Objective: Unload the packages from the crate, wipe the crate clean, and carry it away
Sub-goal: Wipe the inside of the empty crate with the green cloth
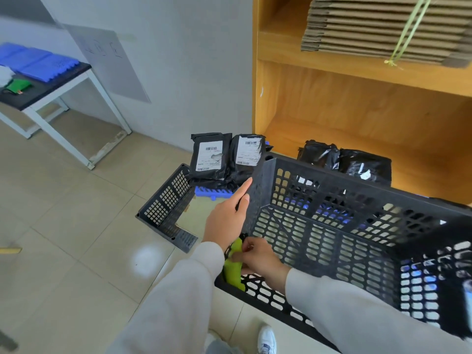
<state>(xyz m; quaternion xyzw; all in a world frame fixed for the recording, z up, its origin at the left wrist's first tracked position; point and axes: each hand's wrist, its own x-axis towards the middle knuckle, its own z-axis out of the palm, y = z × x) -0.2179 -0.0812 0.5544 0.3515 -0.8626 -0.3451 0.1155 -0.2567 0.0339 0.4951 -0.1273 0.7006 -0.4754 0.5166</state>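
Black crate (319, 233), two hands (226, 221), four packages (209, 159).

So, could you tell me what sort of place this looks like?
Probably a parcel packing or storage room: black labelled packages stacked on the floor, bundled flat cardboard boxes on a wooden shelf, and a black crate.

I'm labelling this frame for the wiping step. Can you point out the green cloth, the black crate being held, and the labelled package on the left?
Green cloth (233, 268): head view, on its middle fold.
Black perforated plastic crate (319, 241): head view, on its inside wall.
Black plastic package with white label (208, 158): head view, on its label.
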